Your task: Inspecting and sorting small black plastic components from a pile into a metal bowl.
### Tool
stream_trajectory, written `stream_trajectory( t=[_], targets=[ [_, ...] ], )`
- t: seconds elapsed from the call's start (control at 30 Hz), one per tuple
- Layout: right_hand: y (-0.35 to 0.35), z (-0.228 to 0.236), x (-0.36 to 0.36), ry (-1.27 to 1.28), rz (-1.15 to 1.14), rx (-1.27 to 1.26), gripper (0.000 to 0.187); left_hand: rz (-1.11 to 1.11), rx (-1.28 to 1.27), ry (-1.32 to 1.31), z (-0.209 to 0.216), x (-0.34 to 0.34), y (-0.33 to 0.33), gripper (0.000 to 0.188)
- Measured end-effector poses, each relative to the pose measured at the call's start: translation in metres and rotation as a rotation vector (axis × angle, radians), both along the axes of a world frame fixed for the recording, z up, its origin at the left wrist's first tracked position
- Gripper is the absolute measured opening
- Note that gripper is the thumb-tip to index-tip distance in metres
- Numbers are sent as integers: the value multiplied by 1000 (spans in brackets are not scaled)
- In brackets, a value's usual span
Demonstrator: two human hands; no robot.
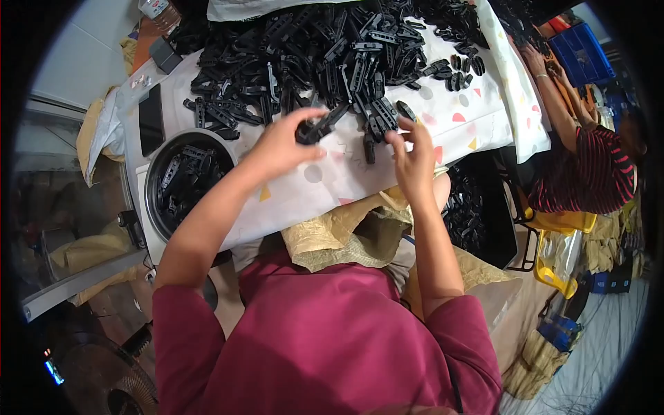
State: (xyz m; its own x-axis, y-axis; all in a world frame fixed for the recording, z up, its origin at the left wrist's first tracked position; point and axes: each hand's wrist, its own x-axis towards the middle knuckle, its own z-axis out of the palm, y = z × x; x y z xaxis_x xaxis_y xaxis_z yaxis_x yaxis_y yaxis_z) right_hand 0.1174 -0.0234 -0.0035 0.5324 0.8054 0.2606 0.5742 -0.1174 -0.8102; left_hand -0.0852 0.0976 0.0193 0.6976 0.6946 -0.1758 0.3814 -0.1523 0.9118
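Centrally, black piece in left hand, similar pieces near right hand

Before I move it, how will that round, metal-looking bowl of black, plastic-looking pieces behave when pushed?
The bowl is probably stiff, its rim evenly round. It may feel fairly weighty, given the black pieces inside; those could shift, lying loosely jumbled.

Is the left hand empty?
No, the left hand holds black plastic clip parts between thumb and fingers over the patterned tablecloth.
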Motion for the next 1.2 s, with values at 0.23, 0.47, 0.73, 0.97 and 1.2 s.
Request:
stream_trajectory(
  t=[0.23, 0.47, 0.73, 0.97, 1.2],
  targets=[
    [6, 1, -31, -476, 106, -516, 28, 49, 643, 372, -10, 64, 9, 21],
    [-9, -4, -1, 19, 2, -292, 23, -397, 907, 289, -10, 27, 19, 18],
    [0, -5, -17, 820, 113, -57, 19, 114, 406, 589, -3, 46, -8, 50],
    [-9, -2, -17, 877, 1, 89, 17, 140, 560, 621, -12, 57, -6, 35],
    [-18, 14, -19, 896, 105, 131, 19, 55, 174, 76, -4, 40, 0, 26]
  ],
)
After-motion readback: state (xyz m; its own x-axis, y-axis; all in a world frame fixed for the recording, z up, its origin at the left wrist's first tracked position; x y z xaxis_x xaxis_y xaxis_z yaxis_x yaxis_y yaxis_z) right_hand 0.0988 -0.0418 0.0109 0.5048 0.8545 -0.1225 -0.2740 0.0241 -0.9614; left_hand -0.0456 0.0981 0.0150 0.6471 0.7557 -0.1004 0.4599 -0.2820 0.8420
